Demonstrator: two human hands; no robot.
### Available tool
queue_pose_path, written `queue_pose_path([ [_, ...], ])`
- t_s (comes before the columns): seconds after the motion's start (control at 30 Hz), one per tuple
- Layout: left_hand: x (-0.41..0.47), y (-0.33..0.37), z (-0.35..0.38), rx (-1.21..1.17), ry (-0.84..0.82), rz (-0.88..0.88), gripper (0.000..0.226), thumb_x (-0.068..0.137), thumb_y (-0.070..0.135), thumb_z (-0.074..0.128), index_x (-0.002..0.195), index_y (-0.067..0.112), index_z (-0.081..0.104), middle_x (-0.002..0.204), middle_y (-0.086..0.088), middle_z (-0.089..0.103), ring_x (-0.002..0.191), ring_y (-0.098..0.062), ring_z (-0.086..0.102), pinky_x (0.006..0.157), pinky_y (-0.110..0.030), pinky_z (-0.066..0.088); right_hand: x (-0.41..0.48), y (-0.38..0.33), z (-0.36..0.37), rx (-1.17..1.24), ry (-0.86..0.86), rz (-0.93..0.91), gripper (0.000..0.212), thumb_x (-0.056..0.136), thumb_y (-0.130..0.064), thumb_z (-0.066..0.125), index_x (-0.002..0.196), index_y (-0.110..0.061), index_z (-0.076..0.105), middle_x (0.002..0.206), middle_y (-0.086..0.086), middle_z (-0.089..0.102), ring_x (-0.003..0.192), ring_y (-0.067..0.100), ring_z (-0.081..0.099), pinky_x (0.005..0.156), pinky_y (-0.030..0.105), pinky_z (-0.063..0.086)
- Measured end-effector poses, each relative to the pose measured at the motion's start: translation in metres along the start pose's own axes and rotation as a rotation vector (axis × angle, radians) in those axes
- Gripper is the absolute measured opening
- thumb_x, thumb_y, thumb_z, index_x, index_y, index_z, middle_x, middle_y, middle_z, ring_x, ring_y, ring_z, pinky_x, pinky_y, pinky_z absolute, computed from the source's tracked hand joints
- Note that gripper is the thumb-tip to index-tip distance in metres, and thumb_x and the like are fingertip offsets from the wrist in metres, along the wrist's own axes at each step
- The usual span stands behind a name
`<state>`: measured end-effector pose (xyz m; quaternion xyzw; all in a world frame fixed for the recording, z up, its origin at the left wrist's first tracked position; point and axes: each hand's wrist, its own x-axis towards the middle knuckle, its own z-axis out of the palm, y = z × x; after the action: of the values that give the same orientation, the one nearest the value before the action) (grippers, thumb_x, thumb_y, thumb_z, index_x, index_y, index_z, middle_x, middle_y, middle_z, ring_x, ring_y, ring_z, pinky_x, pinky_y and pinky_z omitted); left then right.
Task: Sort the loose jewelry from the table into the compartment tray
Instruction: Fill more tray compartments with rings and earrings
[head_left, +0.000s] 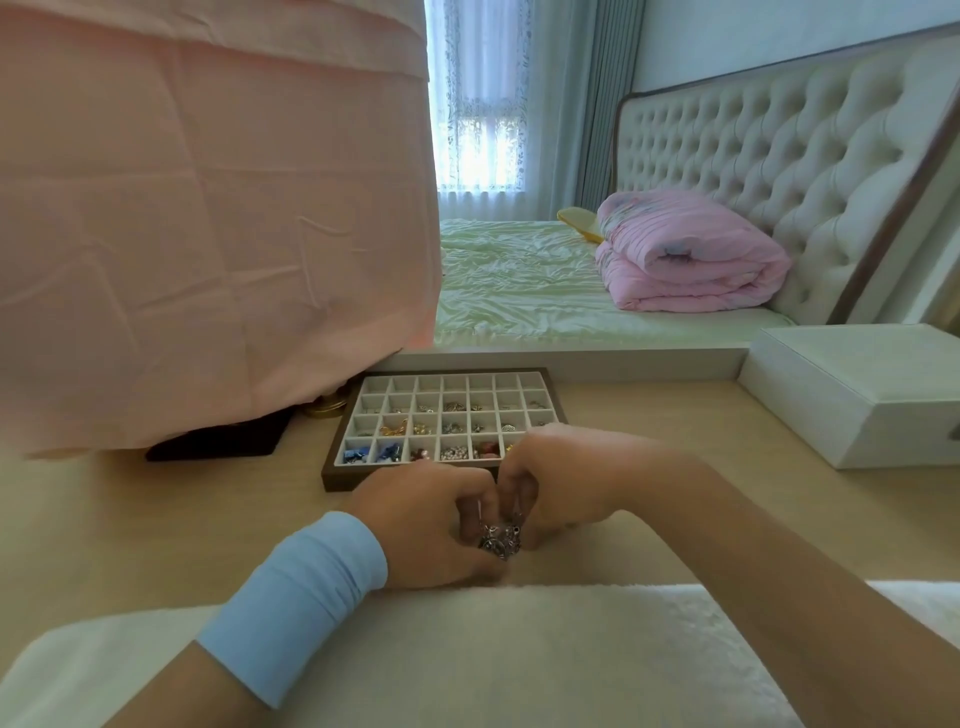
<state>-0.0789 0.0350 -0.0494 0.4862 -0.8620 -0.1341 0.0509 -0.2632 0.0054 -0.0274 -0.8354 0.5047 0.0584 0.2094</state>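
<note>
Centrally, low in the frame, the left hand (426, 525) and right hand (561, 483) both pinch a tangled clump of silver jewelry (501, 540) over the desk (156, 519). Teasing one piece free before lifting seems wise. Just above the hands sits the compartment tray (337, 475), its top row looking unfilled. A white box (857, 395) crowds the right and a pink cloth (208, 234) the left.
</note>
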Motion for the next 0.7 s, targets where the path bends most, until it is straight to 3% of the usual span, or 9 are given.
queue_pose_path([
  [0.07,-0.002,-0.006,0.000,-0.022,0.002,-0.006,0.019,0.080,0.047,0.070,0.093,0.042,0.058,0.083,0.024,0.059,0.078,0.000,0.055,0.067,-0.017,0.044,0.001,0.005,-0.002,0.071,-0.014,-0.001,0.022,0.079,-0.020,0.084,0.093,-0.032,0.072,0.076,-0.014,0.067,0.043,-0.008,0.054,0.050,0.015,0.044],
  [0.17,-0.002,-0.014,-0.002,-0.036,-0.009,-0.020,0.014,0.087,0.031,0.064,0.095,0.042,0.062,0.089,0.021,0.061,0.083,-0.002,0.057,0.075,-0.020,0.051,0.002,0.011,-0.004,0.146,-0.010,-0.012,0.022,0.084,-0.013,0.077,0.100,-0.028,0.074,0.085,-0.005,0.076,0.053,0.001,0.061,0.056,0.020,0.051],
  [0.23,-0.001,-0.016,-0.001,-0.015,0.007,-0.023,0.010,0.088,0.033,0.061,0.095,0.039,0.065,0.093,0.019,0.063,0.086,-0.002,0.058,0.081,-0.023,0.054,0.001,0.014,-0.004,0.213,0.005,-0.018,0.023,0.087,-0.010,0.072,0.103,-0.026,0.074,0.089,-0.001,0.078,0.063,0.009,0.065,0.055,0.025,0.055],
  [0.37,0.004,-0.018,0.005,-0.043,0.160,0.002,0.007,0.089,0.034,0.058,0.085,0.039,0.059,0.083,0.019,0.059,0.079,-0.004,0.055,0.069,-0.016,0.044,0.001,0.021,-0.008,0.363,0.065,-0.023,0.024,0.091,-0.004,0.069,0.113,-0.014,0.072,0.085,0.001,0.079,0.071,0.018,0.071,0.055,0.025,0.057],
  [0.53,0.011,-0.017,0.012,-0.412,0.370,-0.063,0.010,0.089,0.032,0.066,0.096,0.036,0.060,0.087,0.016,0.065,0.082,-0.005,0.059,0.073,-0.021,0.050,-0.002,0.021,-0.015,0.626,0.217,-0.050,0.019,0.088,-0.005,0.076,0.105,-0.013,0.075,0.089,0.012,0.078,0.076,0.017,0.075,0.058,0.028,0.059],
  [0.7,0.015,-0.014,0.012,-0.736,0.360,-0.107,0.021,0.084,0.029,0.074,0.101,0.030,0.063,0.089,0.010,0.075,0.069,-0.003,0.063,0.064,-0.022,0.048,-0.005,0.018,-0.016,0.709,0.201,-0.095,0.017,0.090,-0.007,0.076,0.106,-0.014,0.076,0.089,0.009,0.079,0.082,0.020,0.077,0.059,0.026,0.058],
])
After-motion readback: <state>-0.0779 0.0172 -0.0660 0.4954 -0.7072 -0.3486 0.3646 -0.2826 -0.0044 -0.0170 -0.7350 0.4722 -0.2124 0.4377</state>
